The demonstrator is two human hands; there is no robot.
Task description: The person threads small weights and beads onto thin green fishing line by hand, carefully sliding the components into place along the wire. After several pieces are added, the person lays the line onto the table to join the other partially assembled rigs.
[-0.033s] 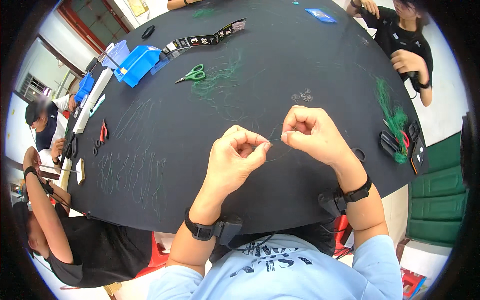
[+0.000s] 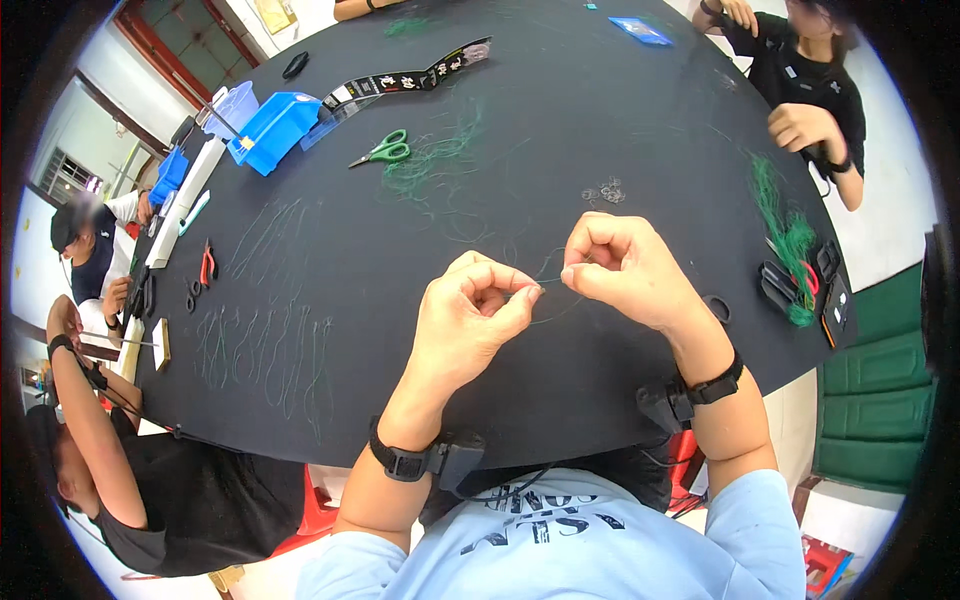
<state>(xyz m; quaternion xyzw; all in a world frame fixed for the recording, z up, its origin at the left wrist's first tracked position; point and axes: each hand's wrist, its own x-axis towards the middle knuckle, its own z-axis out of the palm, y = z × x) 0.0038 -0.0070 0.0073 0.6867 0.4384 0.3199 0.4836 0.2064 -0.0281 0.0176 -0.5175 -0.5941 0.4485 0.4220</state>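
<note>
Over the near middle of the table, my left hand pinches a thin green thread between thumb and forefinger. My right hand sits close beside it, also pinched on the thread, with a short span running between the two fingertips. A loose curve of thread hangs below this span. Whether something tiny is held at the left fingertips is too small to tell. Just beyond my right hand lies a small pile of little metal pieces.
Green-handled scissors lie beside loose green thread. Several thread lengths are laid out at left, near red-handled pliers. A blue bin stands far left. A green thread bundle lies at right. Other people sit around the table.
My hands and the thread stay in place. The hand of the person at the far right has shifted slightly to the left.
</note>
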